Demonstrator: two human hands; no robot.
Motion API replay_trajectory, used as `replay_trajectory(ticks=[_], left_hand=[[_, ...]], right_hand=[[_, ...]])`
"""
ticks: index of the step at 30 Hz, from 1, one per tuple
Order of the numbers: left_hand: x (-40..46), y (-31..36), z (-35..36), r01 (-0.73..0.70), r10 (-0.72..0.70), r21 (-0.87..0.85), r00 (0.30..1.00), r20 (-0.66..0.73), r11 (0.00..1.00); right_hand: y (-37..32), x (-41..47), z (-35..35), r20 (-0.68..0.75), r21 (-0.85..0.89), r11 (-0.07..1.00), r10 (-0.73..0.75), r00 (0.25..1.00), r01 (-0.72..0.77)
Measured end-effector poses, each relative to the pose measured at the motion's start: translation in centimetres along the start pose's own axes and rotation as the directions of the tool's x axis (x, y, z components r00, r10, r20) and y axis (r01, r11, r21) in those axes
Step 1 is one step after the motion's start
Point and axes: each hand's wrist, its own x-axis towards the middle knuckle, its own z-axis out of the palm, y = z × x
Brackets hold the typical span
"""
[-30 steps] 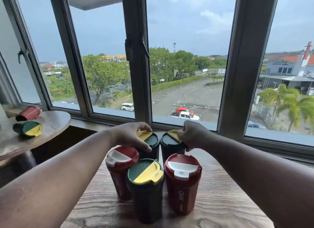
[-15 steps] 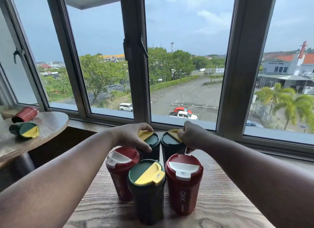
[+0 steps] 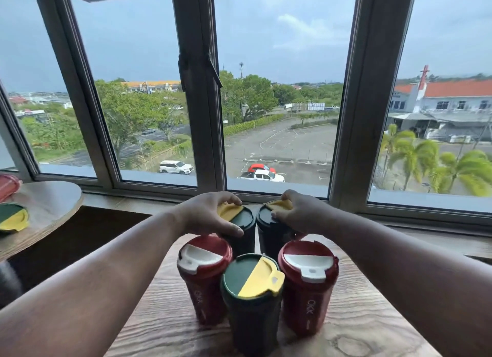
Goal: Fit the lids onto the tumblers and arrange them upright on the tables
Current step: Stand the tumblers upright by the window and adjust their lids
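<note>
**Both hands on the two rear tumblers**

Head view: five tumblers stand upright w/ lids on, clustered on the wood table (image 3: 170, 327) at bottom centre of the frame. Front row, left to right: a red one (image 3: 203, 278) w/ white flap, a green one (image 3: 253, 300) w/ yellow flap (nearest the camera, a bit ahead of the others), and another red (image 3: 307, 286) w/ white flap. The three sit just beside each other, touching or nearly so.

Behind them, mid-frame, two more green tumblers stand side by side close to the window frame (image 3: 199, 116). The left hand (image 3: 210, 215) curls over the lid of the rear left tumbler (image 3: 242, 231), thumb on the near rim, fingers on the yellow flap. The right hand (image 3: 298, 214) likewise grips the top of the rear right tumbler (image 3: 269, 234), fingers bent around its lid and yellow flap. Both forearms reach in from the lower corners.

At the left edge of the frame, a round side table (image 3: 53, 204) holds two tumblers lying on their sides: a green one (image 3: 12, 219) w/ lid facing the camera, and a red one (image 3: 8, 186) above it, cut off by the frame edge (can't tell if it's lidded).
</note>
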Motion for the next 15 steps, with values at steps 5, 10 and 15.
replay_trajectory(ticks=[5, 10, 15], left_hand=[[0.6, -0.9, 0.4, -0.046, 0.046, -0.006, 0.999, 0.019, 0.999], [1.0, -1.3, 0.3, -0.075, 0.074, 0.004, 0.996, 0.05, 0.997], [1.0, -1.5, 0.1, -0.093, 0.094, -0.019, 0.994, 0.062, 0.995]], right_hand=[[0.0, 0.0, 0.3, -0.018, -0.02, 0.998, 0.057, 0.998, -0.057], [0.3, -0.2, 0.3, -0.008, -0.078, 0.991, 0.107, 0.994, -0.108], [0.3, -0.2, 0.3, 0.005, -0.071, 0.989, 0.13, 0.991, -0.13]])
